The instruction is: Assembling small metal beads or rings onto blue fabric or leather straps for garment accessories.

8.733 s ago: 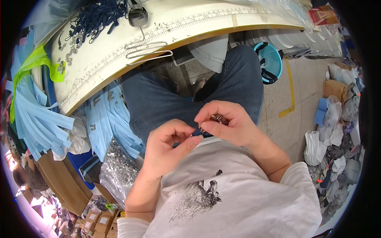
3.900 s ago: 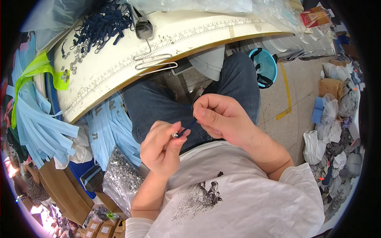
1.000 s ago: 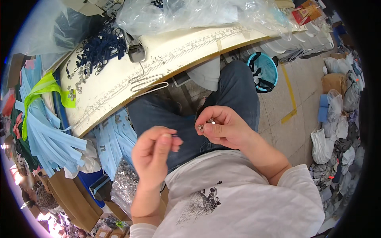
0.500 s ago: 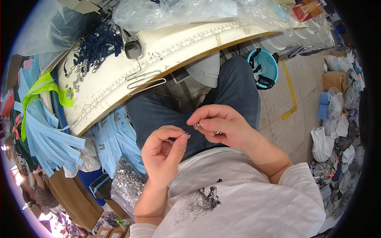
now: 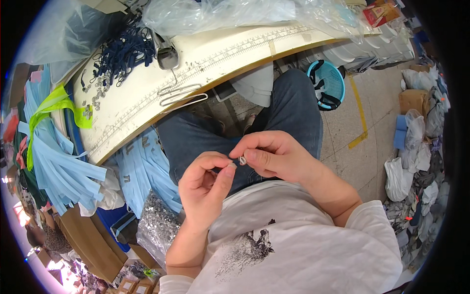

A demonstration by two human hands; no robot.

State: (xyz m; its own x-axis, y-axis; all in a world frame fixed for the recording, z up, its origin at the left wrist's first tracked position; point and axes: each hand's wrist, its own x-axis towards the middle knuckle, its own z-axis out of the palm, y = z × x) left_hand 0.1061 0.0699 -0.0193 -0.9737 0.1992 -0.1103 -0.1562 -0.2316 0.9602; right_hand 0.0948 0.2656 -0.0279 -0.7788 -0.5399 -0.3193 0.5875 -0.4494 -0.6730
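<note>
Above my lap, my left hand (image 5: 204, 185) and my right hand (image 5: 279, 156) are raised with their fingertips almost meeting. My right thumb and forefinger pinch a small shiny metal piece (image 5: 243, 160); its exact kind is too small to tell. The other right fingers are curled under. My left thumb and forefinger are pressed together in a pinch, and what lies between them is too small to make out. On the table ahead lie a heap of navy cord loops (image 5: 125, 55), a metal scoop (image 5: 168, 58) and scattered small metal pieces (image 5: 100, 88).
A curved white table (image 5: 215, 54) with ruler markings spans the front. Its edge carries a bent wire frame (image 5: 183, 94). Light blue strips (image 5: 68, 164) hang at left, near a clear bag of small metal pieces (image 5: 157, 228). A turquoise basket (image 5: 329, 84) stands on the floor.
My left hand has moved slightly right, its fingertips nearer the right ones. The metal piece at my right fingertips shows more plainly; shiny bits under the right fingers are no longer visible.
</note>
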